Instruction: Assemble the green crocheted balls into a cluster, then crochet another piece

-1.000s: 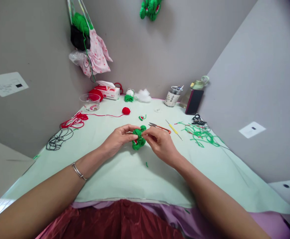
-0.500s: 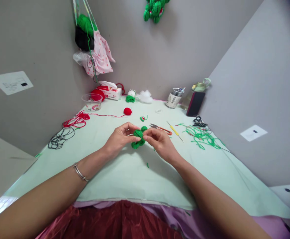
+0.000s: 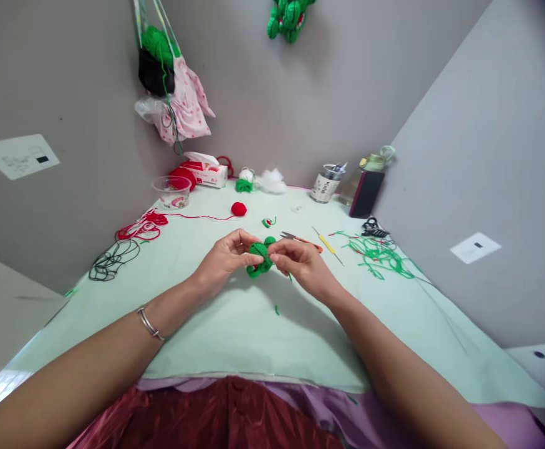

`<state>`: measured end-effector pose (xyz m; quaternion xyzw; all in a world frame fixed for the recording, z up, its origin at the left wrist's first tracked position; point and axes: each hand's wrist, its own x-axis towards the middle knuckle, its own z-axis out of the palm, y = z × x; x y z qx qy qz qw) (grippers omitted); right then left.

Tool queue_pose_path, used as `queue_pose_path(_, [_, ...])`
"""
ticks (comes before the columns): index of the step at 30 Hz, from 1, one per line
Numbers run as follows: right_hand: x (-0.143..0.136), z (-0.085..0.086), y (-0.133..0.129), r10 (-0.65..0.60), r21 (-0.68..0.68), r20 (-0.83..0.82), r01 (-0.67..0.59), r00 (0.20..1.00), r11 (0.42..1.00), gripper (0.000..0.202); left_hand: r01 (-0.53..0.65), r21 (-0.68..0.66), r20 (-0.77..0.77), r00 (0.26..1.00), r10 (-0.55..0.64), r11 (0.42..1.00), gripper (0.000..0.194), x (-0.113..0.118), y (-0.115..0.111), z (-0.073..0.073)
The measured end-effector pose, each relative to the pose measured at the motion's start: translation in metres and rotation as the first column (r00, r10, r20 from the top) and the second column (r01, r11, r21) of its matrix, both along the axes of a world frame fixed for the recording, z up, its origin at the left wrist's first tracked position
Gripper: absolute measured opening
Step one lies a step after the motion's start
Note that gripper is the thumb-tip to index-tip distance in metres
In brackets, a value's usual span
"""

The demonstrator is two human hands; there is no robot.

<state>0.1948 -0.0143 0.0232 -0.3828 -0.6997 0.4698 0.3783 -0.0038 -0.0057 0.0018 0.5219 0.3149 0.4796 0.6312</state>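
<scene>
Between my hands, just above the table, is a small green crocheted piece (image 3: pixel 258 251) with dark lines and a spot of red low on it. My left hand (image 3: pixel 229 257) pinches it from the left with thumb and fingers. From the other side, my right hand (image 3: pixel 301 265) has its thumb and fingertips pressed together at the piece's right edge; whether a needle or yarn end sits in them is too small to see. Behind the right hand lie orange-handled thread snips (image 3: pixel 303 240) and a yellow-handled crochet hook (image 3: pixel 326 243).
Green yarn scraps (image 3: pixel 380 254) and a black claw clip (image 3: pixel 374 228) lie right. Red yarn (image 3: pixel 144 226), dark cord (image 3: pixel 113 260) and a red ball (image 3: pixel 239 209) are left. A clear tub (image 3: pixel 172 193), tissue pack (image 3: pixel 207 173), stuffing (image 3: pixel 272 181), pen tin (image 3: pixel 325 186) and phone (image 3: pixel 366 194) stand behind.
The crocheted piece has turned slightly, showing more red low on its left side. My right fingers have shifted a little at its edge. The whole view has moved marginally.
</scene>
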Motion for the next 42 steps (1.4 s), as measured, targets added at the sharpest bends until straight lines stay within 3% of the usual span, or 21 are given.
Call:
queue_pose_path(8, [-0.016,-0.011,-0.001,-0.055,-0.144,-0.176,0.029,0.983,0.989,0.03,-0.059,-0.005,0.004,0.998,0.059,0.998,0.034,0.004,-0.001,-0.005])
queue_pose_path(22, [0.002,-0.004,0.008,0.021,-0.06,-0.045,-0.023,0.999,0.998,0.024,-0.024,0.037,-0.036,0.999,0.025,0.999,0.03,0.0,0.002,-0.002])
queue_pose_path(28, [-0.002,-0.006,0.006,-0.015,-0.07,-0.08,0.009,0.997,0.997,0.024,-0.022,0.053,-0.049,0.998,0.025,0.998,0.031,0.001,0.002,-0.003])
queue_pose_path(35, [-0.008,-0.005,0.002,-0.033,-0.185,-0.124,0.009,0.992,0.983,0.024,-0.008,0.073,-0.098,0.995,0.016,0.997,0.029,0.002,0.001,-0.004])
queue_pose_path(42, [-0.002,0.001,0.0,-0.002,-0.4,-0.224,-0.09,0.975,0.912,0.033,0.051,0.141,-0.175,0.984,-0.026,0.989,0.03,0.005,-0.001,-0.004])
